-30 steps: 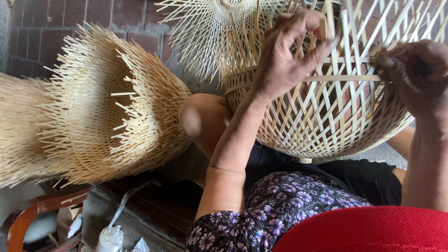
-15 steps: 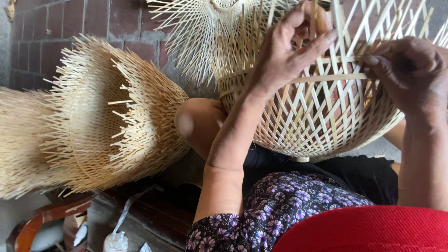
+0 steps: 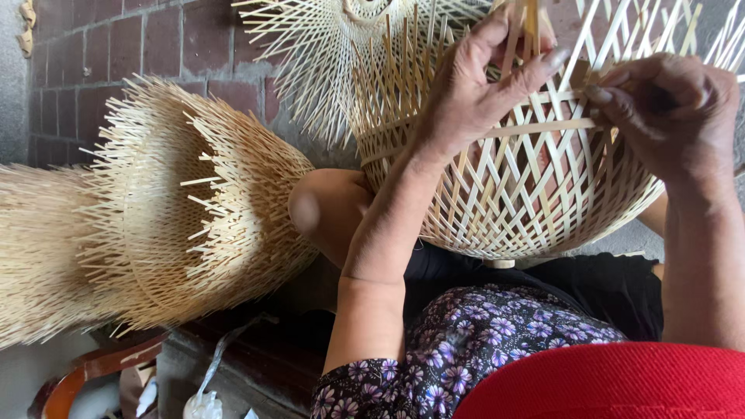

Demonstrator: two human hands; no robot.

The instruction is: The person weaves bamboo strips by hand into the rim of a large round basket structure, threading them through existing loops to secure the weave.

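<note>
Item one: our left hand, arm reaching up from the flowered sleeve. It lies against the outer wall of the half-woven basket, fingers curled around a few upright strips near the top edge, thumb pressed across them. We count this hand as grasping the strips.

Item two: our right hand, at the basket's right side. Its fingertips are pinched together on the end of a flat horizontal strip that runs across the weave toward the left hand. We count this hand as closed on that strip.

Item three: the basket itself, pale split bamboo in an open criss-cross lattice, rounded at the bottom, loose strip ends sticking up past our hands. It sits over our lap, above the black cloth, with a knee just beside its left wall.

Item four: a second woven piece behind the basket, with thin strips fanning out from a tight centre.

Item five: a stack of nested unfinished baskets lying on its side to our left, bristling with loose ends, well apart from both hands.

Item six: a brick wall behind the stack.

Item seven: a red brim at the lower right edge of the view.
</note>
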